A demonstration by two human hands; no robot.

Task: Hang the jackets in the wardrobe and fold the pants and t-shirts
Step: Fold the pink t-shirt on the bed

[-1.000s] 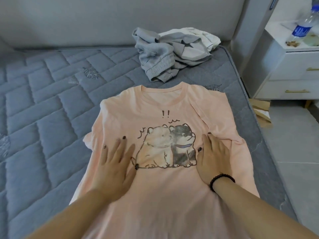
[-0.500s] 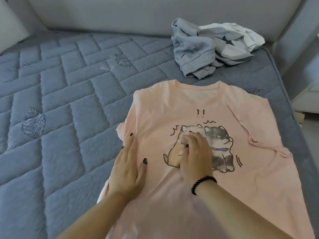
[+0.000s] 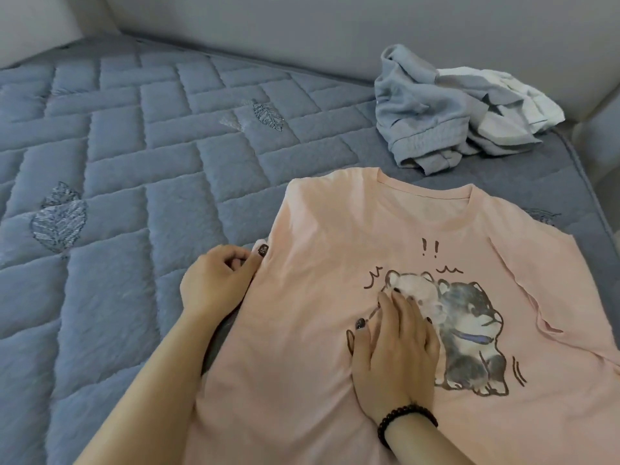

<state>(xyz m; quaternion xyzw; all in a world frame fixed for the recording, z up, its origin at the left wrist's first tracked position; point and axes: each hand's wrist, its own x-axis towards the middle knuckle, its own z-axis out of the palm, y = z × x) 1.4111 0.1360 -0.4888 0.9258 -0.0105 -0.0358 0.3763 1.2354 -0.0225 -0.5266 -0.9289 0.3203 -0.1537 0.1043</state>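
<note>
- pink t-shirt (image 3: 322, 256) lies flat, print up, in the lower right of the frame, collar toward the top, long axis running top to bottom
- left hand (image 3: 214, 283) has its fingers curled, pinching the shirt's left edge
- right hand (image 3: 396, 347) lies flat, fingers straight, pressing on the dog print
- grey clothes pile (image 3: 436, 112) sits upper right on the blue quilted mattress (image 3: 134, 162)

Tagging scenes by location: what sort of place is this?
Most likely a bedroom at home: a bare quilted mattress against a padded headboard, with a pink t-shirt spread on it and a heap of clothes behind.
</note>
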